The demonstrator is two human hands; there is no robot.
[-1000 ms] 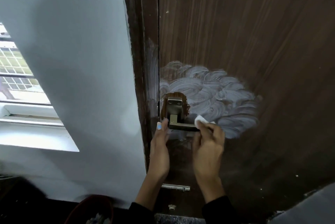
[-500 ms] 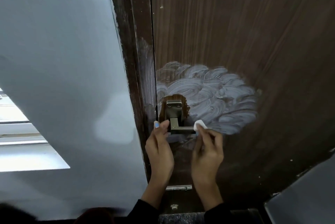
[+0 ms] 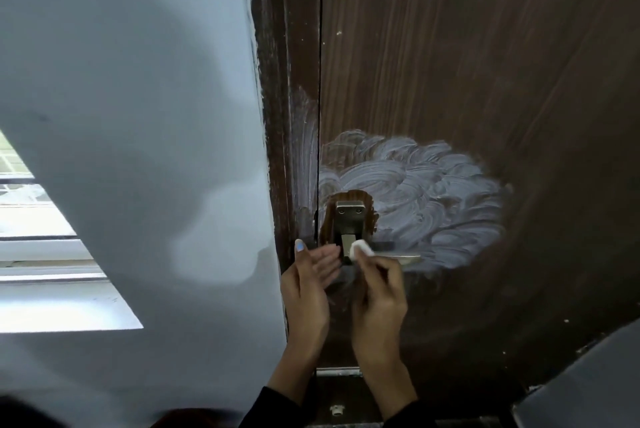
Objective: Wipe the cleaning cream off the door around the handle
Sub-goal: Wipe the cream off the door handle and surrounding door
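Observation:
A dark wood-grain door (image 3: 467, 47) carries a wide patch of white cleaning cream (image 3: 426, 192) above and right of the metal handle (image 3: 349, 220). A small bare ring of wood surrounds the handle plate. My right hand (image 3: 377, 292) pinches a small white pad (image 3: 360, 249) and presses it against the lever just below the plate. My left hand (image 3: 308, 285) is beside the handle's left side, fingers spread, holding nothing. The lever (image 3: 405, 257) sticks out to the right past my fingers.
The door frame (image 3: 287, 116) also has faint cream smears. A pale blue wall (image 3: 138, 116) fills the left, with a window (image 3: 38, 237) at the far left. A grey surface (image 3: 588, 382) sits at the bottom right. A small latch plate (image 3: 337, 372) is below the hands.
My right hand has moved the pad left, from the lever's right part to just under the handle plate. My left hand has let go of the lever end and spread its fingers.

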